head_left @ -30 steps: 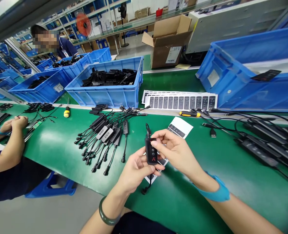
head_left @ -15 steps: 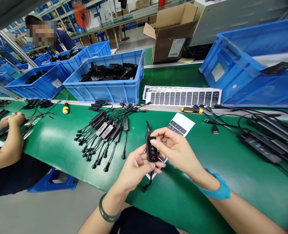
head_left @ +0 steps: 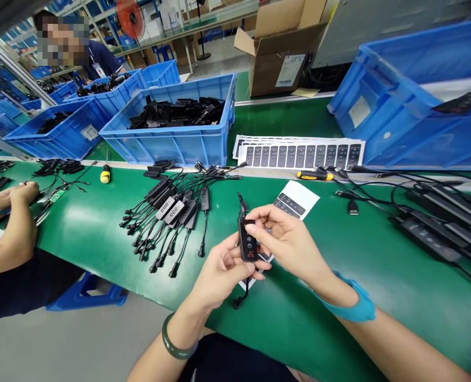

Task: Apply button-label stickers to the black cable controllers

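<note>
A small black controller with round buttons and a red mark on its face is upright above the green table. My left hand grips its lower end from below. My right hand pinches its upper part, fingertips pressed on the face. A short black cable hangs from the controller's bottom and another sticks up from its top. Under my hands lies a white sticker sheet with a few dark labels.
A bundle of finished black controllers with cables lies to the left. Blue bins of black parts stand behind, sheets of labels and a yellow screwdriver further right. A co-worker's arms rest at far left.
My right fingers have slid a little down the controller's face. The view has shifted slightly; both hands stay in the same grip.
</note>
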Available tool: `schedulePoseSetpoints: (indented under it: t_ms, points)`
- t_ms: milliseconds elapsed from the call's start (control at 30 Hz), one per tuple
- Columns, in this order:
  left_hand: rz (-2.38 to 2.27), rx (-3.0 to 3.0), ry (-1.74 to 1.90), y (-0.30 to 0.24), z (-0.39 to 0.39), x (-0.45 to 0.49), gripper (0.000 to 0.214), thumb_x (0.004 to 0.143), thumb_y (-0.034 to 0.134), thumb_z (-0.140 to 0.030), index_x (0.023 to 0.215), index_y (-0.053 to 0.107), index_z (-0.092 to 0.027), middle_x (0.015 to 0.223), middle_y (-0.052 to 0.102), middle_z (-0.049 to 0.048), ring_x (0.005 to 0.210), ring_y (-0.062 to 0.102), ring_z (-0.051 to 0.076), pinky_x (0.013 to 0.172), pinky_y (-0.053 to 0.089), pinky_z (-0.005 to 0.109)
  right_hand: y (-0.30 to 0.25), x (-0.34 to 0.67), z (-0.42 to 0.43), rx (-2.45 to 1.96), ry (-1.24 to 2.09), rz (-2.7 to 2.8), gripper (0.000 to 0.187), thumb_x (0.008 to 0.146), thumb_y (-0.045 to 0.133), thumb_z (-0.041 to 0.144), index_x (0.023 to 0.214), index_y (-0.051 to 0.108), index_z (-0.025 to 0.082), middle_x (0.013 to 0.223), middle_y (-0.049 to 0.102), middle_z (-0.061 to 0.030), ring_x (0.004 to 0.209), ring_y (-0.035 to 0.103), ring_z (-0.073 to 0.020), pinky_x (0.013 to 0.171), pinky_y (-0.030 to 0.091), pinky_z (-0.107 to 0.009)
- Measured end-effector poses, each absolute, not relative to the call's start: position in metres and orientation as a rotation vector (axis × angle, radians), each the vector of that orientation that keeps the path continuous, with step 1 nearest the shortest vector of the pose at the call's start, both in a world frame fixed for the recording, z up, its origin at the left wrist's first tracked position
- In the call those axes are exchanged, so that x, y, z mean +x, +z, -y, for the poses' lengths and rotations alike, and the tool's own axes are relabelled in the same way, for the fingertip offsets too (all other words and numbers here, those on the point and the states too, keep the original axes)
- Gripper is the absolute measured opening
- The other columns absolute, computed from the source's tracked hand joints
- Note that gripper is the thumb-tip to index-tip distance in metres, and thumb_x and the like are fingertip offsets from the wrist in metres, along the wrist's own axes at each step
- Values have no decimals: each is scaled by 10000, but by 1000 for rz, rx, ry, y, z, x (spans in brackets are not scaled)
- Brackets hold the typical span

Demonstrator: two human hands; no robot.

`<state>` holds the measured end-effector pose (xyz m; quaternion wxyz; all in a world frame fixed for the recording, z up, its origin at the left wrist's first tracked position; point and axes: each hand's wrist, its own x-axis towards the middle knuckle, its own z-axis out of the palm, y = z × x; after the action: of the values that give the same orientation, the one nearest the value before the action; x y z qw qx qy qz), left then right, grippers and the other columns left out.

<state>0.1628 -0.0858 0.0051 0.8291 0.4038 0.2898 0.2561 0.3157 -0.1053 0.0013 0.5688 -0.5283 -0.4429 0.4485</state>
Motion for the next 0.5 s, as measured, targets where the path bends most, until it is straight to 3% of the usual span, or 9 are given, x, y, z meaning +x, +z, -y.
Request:
schedulePoseSetpoints:
  t_ms: [367, 500]
  points:
    - [-660, 952, 564, 7, 89, 166, 575, 814, 719, -254, 1344, 532, -131, 910, 695, 86, 702, 664, 124, 639, 538, 216, 3, 314, 106, -1327, 899, 1120, 148, 849, 641, 301, 945, 640, 188, 695, 522, 17, 558, 501, -99, 430, 429, -189]
    - [-667, 972, 566, 6, 90, 166, 594, 813, 724, -293, 1350, 525, -134, 933, 691, 95, 749, 672, 147, 643, 536, 224, 2, 313, 107, -1342, 875, 1135, 137, 852, 629, 294, 941, 634, 189, 694, 521, 16, 580, 508, -107, 446, 434, -194]
